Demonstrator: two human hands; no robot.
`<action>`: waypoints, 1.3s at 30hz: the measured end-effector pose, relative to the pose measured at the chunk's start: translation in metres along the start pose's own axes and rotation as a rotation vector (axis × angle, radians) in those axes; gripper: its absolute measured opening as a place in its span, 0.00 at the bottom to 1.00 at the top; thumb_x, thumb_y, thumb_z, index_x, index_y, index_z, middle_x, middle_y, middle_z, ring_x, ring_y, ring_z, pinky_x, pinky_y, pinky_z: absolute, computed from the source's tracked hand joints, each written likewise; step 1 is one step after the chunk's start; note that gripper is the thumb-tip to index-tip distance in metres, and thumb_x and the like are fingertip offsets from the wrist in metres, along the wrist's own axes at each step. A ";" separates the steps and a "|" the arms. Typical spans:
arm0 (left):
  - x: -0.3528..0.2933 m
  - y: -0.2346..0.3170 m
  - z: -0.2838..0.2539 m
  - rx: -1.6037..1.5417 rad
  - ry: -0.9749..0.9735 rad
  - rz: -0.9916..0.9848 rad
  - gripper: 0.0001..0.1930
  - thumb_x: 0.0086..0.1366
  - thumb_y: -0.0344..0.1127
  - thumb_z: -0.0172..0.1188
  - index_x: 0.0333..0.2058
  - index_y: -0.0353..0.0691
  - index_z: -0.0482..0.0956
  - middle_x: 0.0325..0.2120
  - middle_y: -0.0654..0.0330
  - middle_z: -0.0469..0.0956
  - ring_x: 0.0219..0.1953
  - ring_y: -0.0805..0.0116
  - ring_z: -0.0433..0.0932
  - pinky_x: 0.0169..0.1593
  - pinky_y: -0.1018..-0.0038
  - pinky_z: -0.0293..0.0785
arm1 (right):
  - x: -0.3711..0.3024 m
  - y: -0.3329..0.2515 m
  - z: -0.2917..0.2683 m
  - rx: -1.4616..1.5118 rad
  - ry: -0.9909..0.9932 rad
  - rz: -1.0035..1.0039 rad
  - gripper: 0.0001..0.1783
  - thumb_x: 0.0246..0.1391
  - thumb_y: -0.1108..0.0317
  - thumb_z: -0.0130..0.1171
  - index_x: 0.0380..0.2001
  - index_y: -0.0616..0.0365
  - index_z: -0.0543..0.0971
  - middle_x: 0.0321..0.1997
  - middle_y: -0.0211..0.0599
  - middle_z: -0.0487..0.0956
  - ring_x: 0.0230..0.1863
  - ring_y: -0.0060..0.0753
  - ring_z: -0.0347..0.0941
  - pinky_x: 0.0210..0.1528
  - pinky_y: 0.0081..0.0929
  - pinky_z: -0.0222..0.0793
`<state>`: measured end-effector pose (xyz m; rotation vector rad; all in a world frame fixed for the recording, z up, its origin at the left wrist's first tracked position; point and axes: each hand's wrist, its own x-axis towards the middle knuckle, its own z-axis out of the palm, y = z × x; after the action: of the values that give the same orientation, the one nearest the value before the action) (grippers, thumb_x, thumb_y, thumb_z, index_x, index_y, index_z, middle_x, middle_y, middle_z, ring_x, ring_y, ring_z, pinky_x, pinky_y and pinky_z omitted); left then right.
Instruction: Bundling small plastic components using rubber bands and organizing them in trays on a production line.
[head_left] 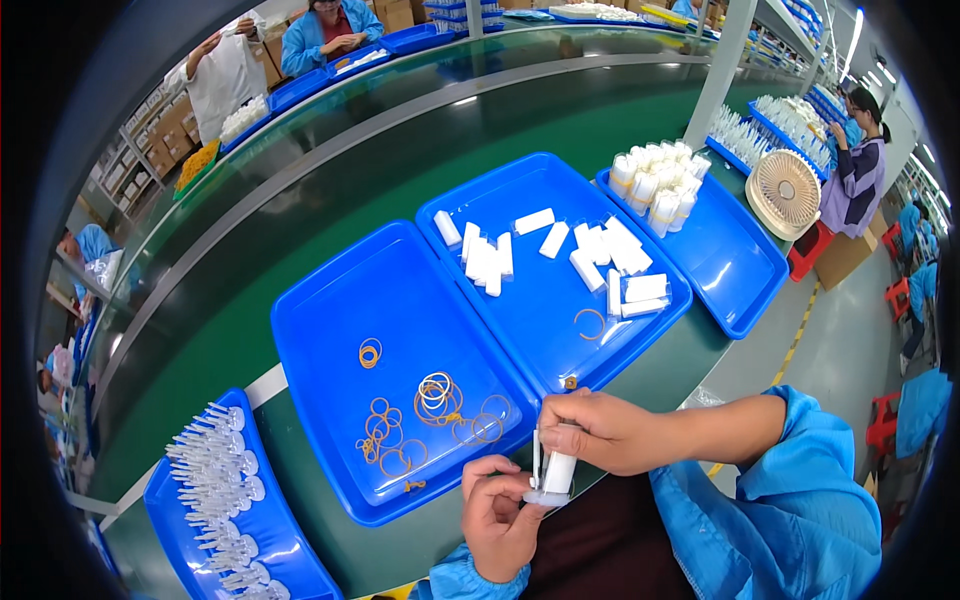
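While the right hand [600, 432] pinches a small white tube [558, 470] closed, the left hand [500, 520] grips its clear base; rubber bands [440, 395] in blue tray [330, 300] at 10 o'clock, within reach.

We count four blue trays [300, 340] on the counter [330, 180], one small round fan [783, 193], and two hands [600, 430] holding one white tube [558, 470].
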<state>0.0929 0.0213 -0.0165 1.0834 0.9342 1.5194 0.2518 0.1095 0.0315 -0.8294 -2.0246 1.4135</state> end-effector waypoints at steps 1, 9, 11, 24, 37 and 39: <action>0.000 0.001 0.000 -0.023 0.026 -0.030 0.15 0.47 0.19 0.63 0.31 0.36 0.67 0.40 0.56 0.62 0.35 0.74 0.69 0.40 0.78 0.72 | -0.001 -0.001 0.004 0.009 0.025 -0.001 0.15 0.61 0.59 0.44 0.28 0.60 0.68 0.20 0.38 0.72 0.22 0.34 0.69 0.25 0.28 0.60; -0.002 -0.003 -0.016 -0.280 -0.046 -0.073 0.14 0.48 0.14 0.61 0.32 0.32 0.70 0.37 0.55 0.65 0.35 0.71 0.74 0.42 0.73 0.76 | 0.001 -0.005 -0.001 -0.165 -0.069 -0.100 0.13 0.60 0.60 0.44 0.33 0.58 0.71 0.32 0.38 0.74 0.33 0.37 0.70 0.33 0.34 0.64; -0.004 -0.006 -0.021 -0.323 -0.033 -0.097 0.14 0.47 0.13 0.61 0.32 0.32 0.70 0.37 0.55 0.66 0.34 0.71 0.74 0.42 0.73 0.76 | 0.023 -0.009 -0.025 -0.365 -0.138 -0.186 0.12 0.59 0.61 0.45 0.36 0.57 0.72 0.37 0.38 0.74 0.39 0.39 0.70 0.38 0.36 0.65; -0.011 0.025 -0.021 -0.124 0.075 0.017 0.10 0.52 0.19 0.61 0.32 0.36 0.72 0.37 0.57 0.67 0.38 0.70 0.68 0.42 0.77 0.67 | 0.125 0.067 -0.147 -1.482 -0.147 0.132 0.09 0.43 0.72 0.55 0.32 0.54 0.78 0.35 0.40 0.77 0.37 0.45 0.75 0.42 0.41 0.70; -0.004 0.019 -0.023 0.315 -0.032 0.218 0.10 0.48 0.17 0.62 0.31 0.36 0.81 0.34 0.58 0.66 0.29 0.73 0.72 0.32 0.81 0.70 | 0.053 -0.002 -0.061 -0.133 0.062 -0.102 0.10 0.50 0.72 0.57 0.38 0.55 0.80 0.35 0.31 0.73 0.39 0.23 0.68 0.41 0.24 0.63; -0.002 0.021 -0.022 0.356 -0.065 0.224 0.10 0.49 0.18 0.62 0.32 0.36 0.81 0.34 0.58 0.66 0.28 0.73 0.73 0.32 0.81 0.71 | 0.046 -0.016 -0.052 0.237 -0.020 0.148 0.12 0.51 0.71 0.58 0.40 0.60 0.77 0.35 0.28 0.71 0.35 0.18 0.66 0.38 0.16 0.62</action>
<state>0.0661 0.0140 -0.0034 1.5266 1.0935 1.5188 0.2561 0.1716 0.0660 -0.8773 -1.7959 1.7104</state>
